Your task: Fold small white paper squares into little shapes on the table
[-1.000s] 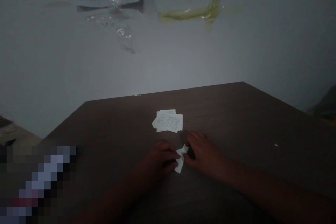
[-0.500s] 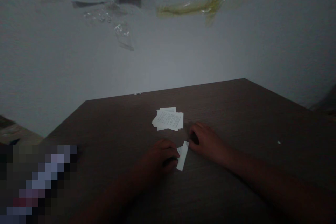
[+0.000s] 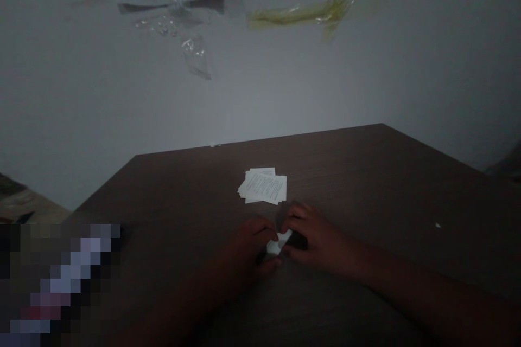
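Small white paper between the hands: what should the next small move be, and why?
Perhaps the right hand should gently press the small white paper against the table while the left hand steadies it. Fingers of both hands are at its edges, and it looks creased rather than flat, though they hide part of it.

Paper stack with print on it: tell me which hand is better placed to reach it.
Probably the right hand, narrowly: it lies close to the near right corner of the paper stack, slightly nearer than the left hand. Both are at the small white paper.
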`<state>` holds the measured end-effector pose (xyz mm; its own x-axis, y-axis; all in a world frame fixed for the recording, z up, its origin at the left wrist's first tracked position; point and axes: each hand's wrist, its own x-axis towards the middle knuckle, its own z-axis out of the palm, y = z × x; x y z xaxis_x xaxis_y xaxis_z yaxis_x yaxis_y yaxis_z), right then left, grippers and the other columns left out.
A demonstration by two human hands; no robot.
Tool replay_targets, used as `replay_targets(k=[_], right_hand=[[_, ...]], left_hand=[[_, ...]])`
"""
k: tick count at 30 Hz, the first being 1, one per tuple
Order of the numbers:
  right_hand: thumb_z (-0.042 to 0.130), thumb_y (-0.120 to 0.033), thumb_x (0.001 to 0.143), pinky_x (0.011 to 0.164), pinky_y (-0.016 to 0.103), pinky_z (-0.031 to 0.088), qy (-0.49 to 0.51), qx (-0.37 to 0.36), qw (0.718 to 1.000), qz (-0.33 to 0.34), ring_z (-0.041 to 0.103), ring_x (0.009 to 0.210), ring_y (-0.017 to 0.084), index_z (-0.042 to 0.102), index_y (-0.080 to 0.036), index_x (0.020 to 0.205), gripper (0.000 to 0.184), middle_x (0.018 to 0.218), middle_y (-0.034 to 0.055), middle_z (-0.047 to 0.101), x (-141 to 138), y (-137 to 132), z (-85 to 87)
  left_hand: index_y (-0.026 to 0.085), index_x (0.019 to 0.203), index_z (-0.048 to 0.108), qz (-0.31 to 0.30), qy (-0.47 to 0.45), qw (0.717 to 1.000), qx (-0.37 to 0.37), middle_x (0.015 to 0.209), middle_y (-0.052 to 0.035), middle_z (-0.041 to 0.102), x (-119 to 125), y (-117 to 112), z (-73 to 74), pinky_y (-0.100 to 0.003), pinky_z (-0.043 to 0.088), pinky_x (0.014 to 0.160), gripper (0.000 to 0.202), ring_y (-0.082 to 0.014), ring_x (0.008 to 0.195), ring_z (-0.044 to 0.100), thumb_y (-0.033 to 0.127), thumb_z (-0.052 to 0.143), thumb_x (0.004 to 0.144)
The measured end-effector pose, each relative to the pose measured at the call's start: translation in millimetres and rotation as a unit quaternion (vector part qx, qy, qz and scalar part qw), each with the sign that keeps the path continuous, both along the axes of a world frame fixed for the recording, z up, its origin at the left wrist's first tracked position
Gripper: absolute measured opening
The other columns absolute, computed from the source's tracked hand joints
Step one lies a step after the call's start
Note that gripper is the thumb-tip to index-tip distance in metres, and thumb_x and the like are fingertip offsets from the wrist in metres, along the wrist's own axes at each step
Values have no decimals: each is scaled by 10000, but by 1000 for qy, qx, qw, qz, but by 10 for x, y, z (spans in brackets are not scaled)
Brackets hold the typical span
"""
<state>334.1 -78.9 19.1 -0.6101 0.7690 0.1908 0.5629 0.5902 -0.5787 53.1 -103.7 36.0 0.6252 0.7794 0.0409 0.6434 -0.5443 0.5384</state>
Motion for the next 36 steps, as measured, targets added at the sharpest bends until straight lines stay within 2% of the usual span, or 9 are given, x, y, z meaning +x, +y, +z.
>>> replay_targets(k=[3,10,15,20,27,32,36], right_hand=[[1008,-216,1013,1236,566,622,-9,-5,1000,-5,772,1405,376,904,-280,1302,313,1426,102,852,-7,-20,-1],[960,-239,1062,1250,609,623,-11,1,999,30,750,1389,391,898,-256,1341,286,1425,129,819,18,18,-63],[968,-269,1086,1263,635,621,11,6,999,40,745,1411,409,891,-254,1332,258,1427,138,807,41,45,-140],[1007,-270,1072,1262,618,623,28,3,999,45,740,1407,397,896,-289,1340,290,1420,110,811,60,69,-199],[1004,-297,1091,1254,612,623,32,0,999,42,739,1394,397,894,-274,1315,251,1409,118,800,44,72,-198],[996,-272,1081,1220,634,629,29,8,999,32,754,1362,411,860,-246,1225,200,1361,126,801,13,57,-194],[942,-226,1100,1155,566,649,62,14,998,31,764,1285,361,820,-260,1141,133,1299,96,796,-5,35,-196]], left_hand=[[260,1509,837,-2,-4,1000,-10,1622,-125,857,-2,-10,23,-534,653,1375,418,-357,1539,805,125,844,1114],[304,1594,798,-23,-45,999,-15,1715,-104,822,-47,1,-25,-559,643,1421,555,-339,1612,770,100,781,1079],[292,1578,821,3,-59,997,-44,1730,-107,804,-43,-23,15,-552,631,1442,514,-357,1630,780,146,796,1086],[283,1527,838,31,-58,997,-30,1707,-110,804,-38,-30,-2,-545,656,1417,477,-357,1597,804,135,809,1075],[298,1587,831,13,-64,997,-31,1732,-118,792,-75,23,-85,-581,661,1424,533,-364,1611,795,133,839,1080],[314,1658,817,-24,-68,997,23,1709,-123,809,-106,27,-137,-558,691,1404,612,-345,1601,801,75,799,1095],[314,1753,746,-75,-51,987,130,1721,-122,816,-102,13,-180,-495,736,1347,711,-322,1581,812,-2,732,1117]])
